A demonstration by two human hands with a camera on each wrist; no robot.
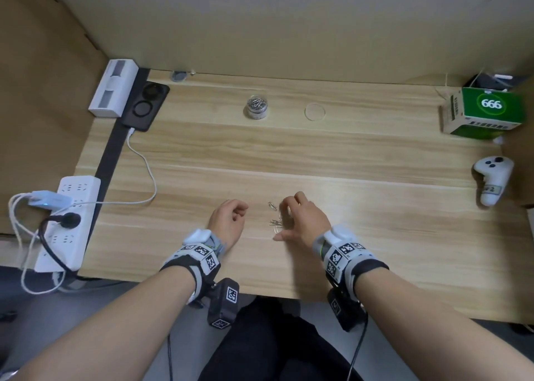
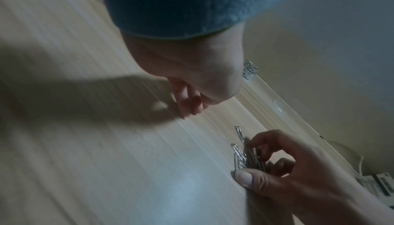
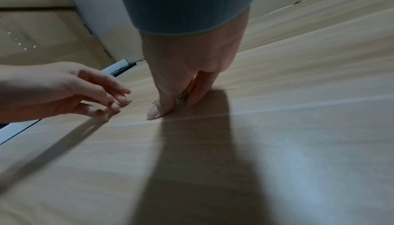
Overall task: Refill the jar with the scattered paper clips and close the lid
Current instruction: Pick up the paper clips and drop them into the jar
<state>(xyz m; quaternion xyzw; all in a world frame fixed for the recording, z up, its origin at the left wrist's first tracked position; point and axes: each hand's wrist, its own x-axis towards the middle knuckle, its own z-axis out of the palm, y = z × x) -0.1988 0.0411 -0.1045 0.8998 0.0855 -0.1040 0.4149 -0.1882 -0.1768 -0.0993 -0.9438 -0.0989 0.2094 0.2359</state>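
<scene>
We are partway through, by our reading. Going left to right, our left hand (image 1: pixel 228 221) rests on the worktop (image 1: pixel 375 207) near its front edge, fingers loosely curled and holding nothing. Just to its right lies the small heap of loose paper clips (image 1: pixel 276 220), one clip a little apart at the far side. Our right hand (image 1: pixel 303 221) is cupped round that heap, thumb flat on the wood and fingers curled against the clips, raking them together; whether any clip is actually lifted we cannot tell. Far back on the worktop stands the jar (image 1: pixel 257 107), upright, open and already holding a good many clips, and its clear lid (image 1: pixel 315 111) lies flat beside it on the right, well apart from our hands. What is left, we judge: carrying this last heap to the jar, then fitting the lid.
</scene>
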